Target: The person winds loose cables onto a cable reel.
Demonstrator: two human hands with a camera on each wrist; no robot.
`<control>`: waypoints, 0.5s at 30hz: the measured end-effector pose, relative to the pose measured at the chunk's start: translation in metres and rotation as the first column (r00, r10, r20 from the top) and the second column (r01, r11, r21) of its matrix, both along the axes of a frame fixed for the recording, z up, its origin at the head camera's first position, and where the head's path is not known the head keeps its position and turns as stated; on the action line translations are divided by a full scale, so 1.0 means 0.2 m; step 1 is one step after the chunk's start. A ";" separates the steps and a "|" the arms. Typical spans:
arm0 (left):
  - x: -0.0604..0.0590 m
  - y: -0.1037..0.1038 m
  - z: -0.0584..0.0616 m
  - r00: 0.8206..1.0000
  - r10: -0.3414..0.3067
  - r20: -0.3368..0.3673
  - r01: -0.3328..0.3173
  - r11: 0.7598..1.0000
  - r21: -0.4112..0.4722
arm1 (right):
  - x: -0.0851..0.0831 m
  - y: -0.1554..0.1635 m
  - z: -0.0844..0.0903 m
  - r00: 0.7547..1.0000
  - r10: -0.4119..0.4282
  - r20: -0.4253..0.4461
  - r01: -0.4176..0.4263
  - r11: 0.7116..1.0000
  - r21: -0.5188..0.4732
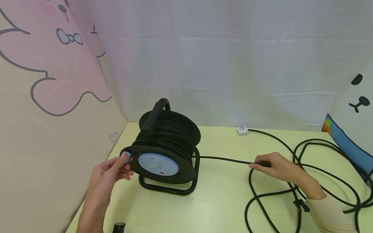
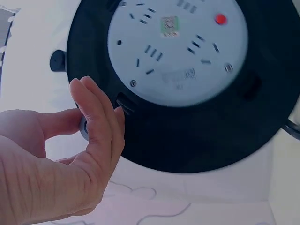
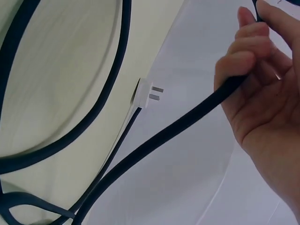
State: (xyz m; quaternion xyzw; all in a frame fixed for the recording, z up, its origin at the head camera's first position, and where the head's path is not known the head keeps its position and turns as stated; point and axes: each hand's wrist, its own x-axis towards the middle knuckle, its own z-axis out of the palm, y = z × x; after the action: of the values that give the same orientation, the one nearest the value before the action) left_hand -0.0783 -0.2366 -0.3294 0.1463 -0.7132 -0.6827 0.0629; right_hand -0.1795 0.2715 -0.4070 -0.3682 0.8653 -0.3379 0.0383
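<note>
A black cable reel (image 1: 170, 132) with a pale blue socket face (image 1: 158, 164) stands on the table's left side. My left hand (image 1: 102, 181) pinches the small blue-grey crank knob (image 1: 126, 156) at the reel's rim between thumb and fingers. In the left wrist view the fingers (image 2: 101, 126) partly hide this knob. From the reel a black cable (image 1: 224, 159) runs nearly straight to my right hand (image 1: 281, 168), whose fingers curl round it. Beyond that hand, the same cable (image 3: 159, 136) leaves the palm towards the loose loops.
Loose cable loops (image 1: 326, 168) spread over the table's right side. A white plug (image 1: 242, 130) lies near the back edge. A small black piece (image 1: 301, 205) sits on the loops, and a black object (image 1: 118, 227) shows at the bottom. Printed curtains (image 1: 221, 64) stand behind.
</note>
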 end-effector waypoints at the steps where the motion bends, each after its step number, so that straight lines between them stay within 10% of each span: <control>1: 0.00 0.02 0.01 1.000 0.002 -0.011 -0.002 1.000 0.003 | 0.00 -0.01 0.00 1.000 0.009 0.004 -0.009 1.000 -0.003; 15: 0.03 0.21 0.12 0.996 -0.035 -0.087 0.039 0.999 0.036 | -0.03 -0.18 -0.03 0.996 0.056 0.075 -0.058 0.998 0.023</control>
State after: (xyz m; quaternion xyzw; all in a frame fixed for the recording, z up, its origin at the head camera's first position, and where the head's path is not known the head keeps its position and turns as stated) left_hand -0.0721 -0.1941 -0.3056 0.1046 -0.6993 -0.7028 0.0781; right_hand -0.1852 0.2364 -0.4133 -0.3796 0.8566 -0.3390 0.0848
